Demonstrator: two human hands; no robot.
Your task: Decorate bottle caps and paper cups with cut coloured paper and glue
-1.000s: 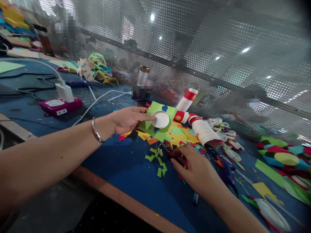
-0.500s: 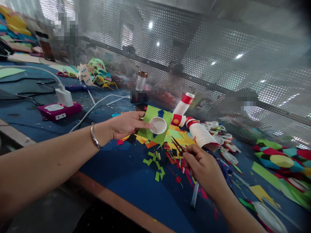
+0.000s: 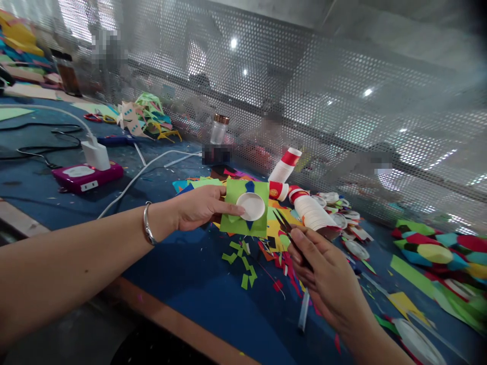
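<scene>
In my left hand [image 3: 205,207] is a square of green paper [image 3: 233,226], pinched at its left edge. A white round rimmed piece [image 3: 253,207] like a cup bottom lies on the paper, my thumb pressing its left side. Dark blue paper shapes [image 3: 250,187] stick out above and below the round piece. My right hand [image 3: 323,268] is closed around dark scissors [image 3: 283,221], whose pointed blades are slightly parted and aim at the green paper without touching it. Their handles are mostly hidden by my fingers.
Stacked paper cups [image 3: 310,212] lie behind my right hand. Green scraps [image 3: 243,261] and other coloured cuttings cover the blue table [image 3: 182,284]. At left sit a purple power strip [image 3: 87,177] and a white charger [image 3: 96,153]. A glass jar [image 3: 219,131] stands near the mesh partition [image 3: 319,101].
My left hand has turned the green paper to face me more upright and moved slightly. My right hand has rolled and raised the scissors, showing more of the fingers.
</scene>
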